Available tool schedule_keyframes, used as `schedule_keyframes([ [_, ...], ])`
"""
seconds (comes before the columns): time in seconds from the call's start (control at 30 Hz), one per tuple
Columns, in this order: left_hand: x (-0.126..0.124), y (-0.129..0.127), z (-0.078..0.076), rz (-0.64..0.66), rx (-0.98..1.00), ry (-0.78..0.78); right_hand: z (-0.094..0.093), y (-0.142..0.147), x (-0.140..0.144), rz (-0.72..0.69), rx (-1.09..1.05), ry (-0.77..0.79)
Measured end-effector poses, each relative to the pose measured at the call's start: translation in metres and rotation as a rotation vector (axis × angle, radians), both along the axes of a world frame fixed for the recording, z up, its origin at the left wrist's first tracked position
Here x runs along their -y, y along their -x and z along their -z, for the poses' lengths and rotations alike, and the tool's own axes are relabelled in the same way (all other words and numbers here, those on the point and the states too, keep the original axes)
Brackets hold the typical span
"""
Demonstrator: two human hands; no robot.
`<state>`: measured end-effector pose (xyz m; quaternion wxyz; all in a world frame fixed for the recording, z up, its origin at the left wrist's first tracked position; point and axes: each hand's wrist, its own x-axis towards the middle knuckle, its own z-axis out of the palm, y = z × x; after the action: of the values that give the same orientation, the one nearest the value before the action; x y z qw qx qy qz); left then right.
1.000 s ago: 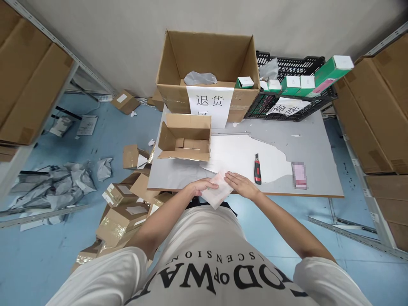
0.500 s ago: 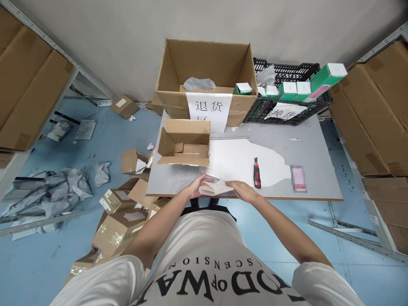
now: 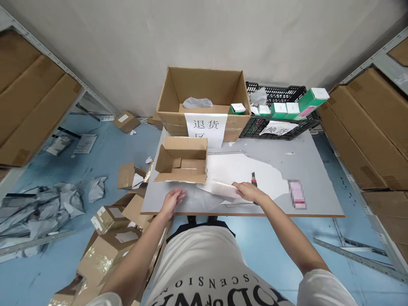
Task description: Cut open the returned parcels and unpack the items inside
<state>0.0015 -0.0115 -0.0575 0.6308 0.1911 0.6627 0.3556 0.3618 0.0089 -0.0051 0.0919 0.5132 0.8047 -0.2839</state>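
Note:
My right hand (image 3: pixel 249 192) grips the right end of a pale, whitish translucent sleeve (image 3: pixel 223 188), pinched between thumb and fingers. This sleeve lies low over the table's front part; I cannot make out what is inside. My left hand (image 3: pixel 173 200) is apart from it, at the table's front left, fingers loosely bent and seemingly holding nothing. Beside those fingers spreads a thin sheet of clear plastic (image 3: pixel 199 201). An open small cardboard box (image 3: pixel 191 165) stands just beyond. A red and black utility knife (image 3: pixel 254 180) lies behind my right hand, partly hidden by it.
A large open carton (image 3: pixel 172 121) with a paper sign stands at the back of the grey table (image 3: pixel 314 170). To its right, a black crate (image 3: pixel 283 131) holds several green and white boxes. A pink, blurred item (image 3: pixel 297 194) lies on the right. Discarded cartons (image 3: pixel 105 250) crowd the floor.
My left hand has let go of the whitish sleeve and moved left. My right hand keeps the sleeve, now extended over the table beside the knife. The view has tilted up.

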Motion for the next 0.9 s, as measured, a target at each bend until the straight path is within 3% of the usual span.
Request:
schedule_keyframes([
  [0.07, -0.004, 0.008, -0.002, -0.069, -0.010, -0.003, -0.003, -0.017, -0.021, 0.062, -0.016, 0.012],
  [0.13, -0.008, 0.012, -0.004, -0.117, -0.016, 0.000, -0.009, -0.036, -0.048, 0.180, -0.165, 0.039],
  [0.27, -0.017, 0.010, -0.007, -0.180, -0.065, -0.063, -0.032, -0.077, -0.115, 0.612, -0.748, 0.084],
  [0.33, -0.019, 0.007, -0.009, -0.177, -0.133, -0.150, -0.044, -0.094, -0.150, 0.811, -0.963, 0.013],
  [0.43, -0.021, 0.004, -0.014, -0.112, -0.258, -0.293, -0.057, -0.115, -0.198, 0.980, -1.138, -0.160],
  [0.6, -0.017, -0.001, -0.023, -0.058, -0.433, -0.397, -0.065, -0.141, -0.268, 1.165, -1.237, -0.374],
  [0.73, -0.012, -0.001, -0.022, -0.093, -0.475, -0.339, -0.060, -0.156, -0.310, 1.229, -1.218, -0.366],
  [0.9, -0.003, 0.004, -0.016, -0.149, -0.476, -0.270, -0.041, -0.156, -0.341, 1.283, -1.135, -0.331],
])
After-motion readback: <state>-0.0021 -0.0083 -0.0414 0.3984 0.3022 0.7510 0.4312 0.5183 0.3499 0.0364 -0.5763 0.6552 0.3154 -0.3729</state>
